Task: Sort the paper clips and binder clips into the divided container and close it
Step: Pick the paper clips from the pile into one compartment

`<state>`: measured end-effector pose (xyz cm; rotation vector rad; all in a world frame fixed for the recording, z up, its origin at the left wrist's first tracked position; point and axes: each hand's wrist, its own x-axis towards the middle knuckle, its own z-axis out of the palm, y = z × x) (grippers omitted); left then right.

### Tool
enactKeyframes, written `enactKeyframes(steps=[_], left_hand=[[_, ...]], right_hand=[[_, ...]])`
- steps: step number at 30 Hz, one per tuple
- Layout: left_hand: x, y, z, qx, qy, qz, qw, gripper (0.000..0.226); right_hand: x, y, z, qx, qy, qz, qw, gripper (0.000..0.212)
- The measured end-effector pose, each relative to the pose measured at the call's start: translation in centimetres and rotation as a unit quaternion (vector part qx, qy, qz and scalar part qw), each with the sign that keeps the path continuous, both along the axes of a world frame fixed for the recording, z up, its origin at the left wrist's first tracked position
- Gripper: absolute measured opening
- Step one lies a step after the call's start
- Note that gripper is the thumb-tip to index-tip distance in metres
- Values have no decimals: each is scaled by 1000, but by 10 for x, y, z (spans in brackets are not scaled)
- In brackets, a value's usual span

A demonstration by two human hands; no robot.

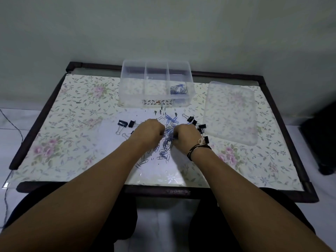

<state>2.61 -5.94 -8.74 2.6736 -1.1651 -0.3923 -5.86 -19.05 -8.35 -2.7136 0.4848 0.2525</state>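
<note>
Head view: one look from above.
Hands: left hand (149,131) and right hand (185,135) are curled over the paper clips (168,137) on the bench (72,110). I cannot tell if they hold any.
Done: some clips lie in the box (156,84), right part.
Left: binder clips (199,127), most paper clips, then the lid (231,113).

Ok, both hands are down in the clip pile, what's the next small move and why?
Probably lift the right hand with its paper clips to the container's right compartment: blue clips already lie there, the other two look empty, and the lid is off.
</note>
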Motion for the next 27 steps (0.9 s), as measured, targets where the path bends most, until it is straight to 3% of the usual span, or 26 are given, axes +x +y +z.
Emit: enactKeyframes(steps=[2,5,10,16,18,24,27], left_hand=[[3,1,3,-38,27,27,999,10],[9,1,14,-115,58,69,989,5],[27,-11,44,-227,96,132,960,8],[64,-52,70,-291,108,181,933,6],[77,-72,75,-299,102,190,930,5],[98,-105,68,-253,111,203,939,20],[83,-86,69,-249,96,196,943,31]], right_hand=[[-1,-8,6,44,-14,-41,998,18],[-2,-22,19,117,-42,-99,987,9],[10,-47,43,301,-104,-188,929,5],[65,-81,79,362,-148,-213,896,9],[93,-94,83,340,-150,-231,899,8],[137,-106,82,103,-60,-189,975,14],[114,-100,82,47,-102,-176,978,20]])
